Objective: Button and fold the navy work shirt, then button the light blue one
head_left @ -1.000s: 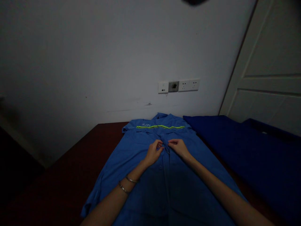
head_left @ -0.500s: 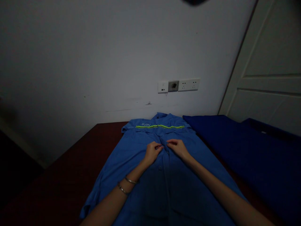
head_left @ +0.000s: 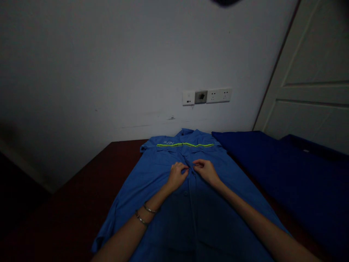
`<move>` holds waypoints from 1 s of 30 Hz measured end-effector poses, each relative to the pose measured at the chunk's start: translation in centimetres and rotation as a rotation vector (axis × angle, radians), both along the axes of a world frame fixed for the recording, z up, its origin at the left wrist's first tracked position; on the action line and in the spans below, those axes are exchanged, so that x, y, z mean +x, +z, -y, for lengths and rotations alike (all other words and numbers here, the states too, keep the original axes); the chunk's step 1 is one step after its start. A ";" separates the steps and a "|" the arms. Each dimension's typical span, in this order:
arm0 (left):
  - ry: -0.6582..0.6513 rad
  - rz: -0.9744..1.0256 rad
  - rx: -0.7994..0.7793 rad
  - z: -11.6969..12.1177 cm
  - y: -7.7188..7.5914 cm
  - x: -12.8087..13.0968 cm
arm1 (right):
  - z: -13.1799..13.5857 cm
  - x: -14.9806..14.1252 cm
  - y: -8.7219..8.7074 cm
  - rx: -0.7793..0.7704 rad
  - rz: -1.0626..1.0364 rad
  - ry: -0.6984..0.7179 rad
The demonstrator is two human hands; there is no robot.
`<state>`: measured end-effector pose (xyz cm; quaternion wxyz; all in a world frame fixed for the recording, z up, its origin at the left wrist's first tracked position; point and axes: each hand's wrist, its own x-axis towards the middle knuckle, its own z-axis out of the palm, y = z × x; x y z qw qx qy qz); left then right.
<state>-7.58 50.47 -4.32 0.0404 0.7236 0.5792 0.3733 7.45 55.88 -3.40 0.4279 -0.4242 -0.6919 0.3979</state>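
A blue work shirt (head_left: 152, 171) with a yellow-green stripe across its chest lies front side up, its collar toward the wall. My left hand (head_left: 177, 175) pinches one edge of the front opening at mid-chest. Just to its right, my right hand (head_left: 205, 170) pinches the other edge, fingertips close to those of the left. The front placket is slightly lifted and creased between the two hands. A button (head_left: 185, 193) shows on the placket below them. Whatever button or buttonhole lies at my fingertips is too small and dark to make out.
The shirt lies on a dark red tabletop (head_left: 89, 178). A darker blue garment (head_left: 261, 167) is spread along the right side. Behind stands a pale wall with a row of sockets (head_left: 218, 95), and a white panelled door (head_left: 313, 80) is at the right.
Both hands keep their pinch at the shirt front, with the fingertips shifting slightly. The view has tilted a little, so the wall and collar sit slightly higher.
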 end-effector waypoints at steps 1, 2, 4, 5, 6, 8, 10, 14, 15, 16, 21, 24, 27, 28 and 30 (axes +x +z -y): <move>-0.009 0.005 0.012 0.0 0.0 0.0 | -0.1 0.1 0.0 0.009 0.007 -0.003; -0.015 0.014 0.024 0.1 0.1 0.0 | -0.2 0.2 0.1 0.015 0.014 -0.010; -0.026 0.046 0.041 0.2 0.3 0.1 | -0.5 0.4 0.2 0.025 0.025 -0.028; -0.035 0.068 0.044 0.2 0.4 0.1 | -0.6 0.6 0.3 0.035 0.029 -0.040; -0.045 0.090 0.046 0.3 0.5 0.2 | -0.7 0.7 0.4 0.053 0.032 -0.055; -0.060 0.123 0.052 0.3 0.7 0.3 | -0.7 0.9 0.7 0.119 0.042 -0.080; -0.068 0.134 0.068 0.2 0.8 0.5 | -0.5 1.0 0.9 0.217 0.078 -0.084; -0.081 0.099 0.056 -0.3 0.6 0.6 | 0.3 0.9 1.2 0.386 0.203 -0.028; -0.085 0.085 0.041 -0.4 0.5 0.6 | 0.4 0.9 1.2 0.399 0.221 -0.016; -0.087 0.073 0.028 -0.5 0.4 0.5 | 0.5 0.9 1.2 0.397 0.229 -0.005; -0.087 0.078 0.013 -0.5 0.1 0.3 | 0.4 0.7 1.0 0.302 0.159 0.037; -0.077 0.107 0.008 -0.3 0.2 0.2 | 0.3 0.7 0.8 0.221 0.105 0.044; -0.071 0.108 0.003 -0.2 0.3 0.3 | 0.2 0.5 0.6 0.103 0.044 0.085; -0.069 0.107 0.004 -0.2 0.3 0.3 | 0.2 0.5 0.6 0.063 0.022 0.097; -0.064 0.110 0.001 -0.2 0.3 0.3 | 0.2 0.3 0.4 -0.003 -0.020 0.105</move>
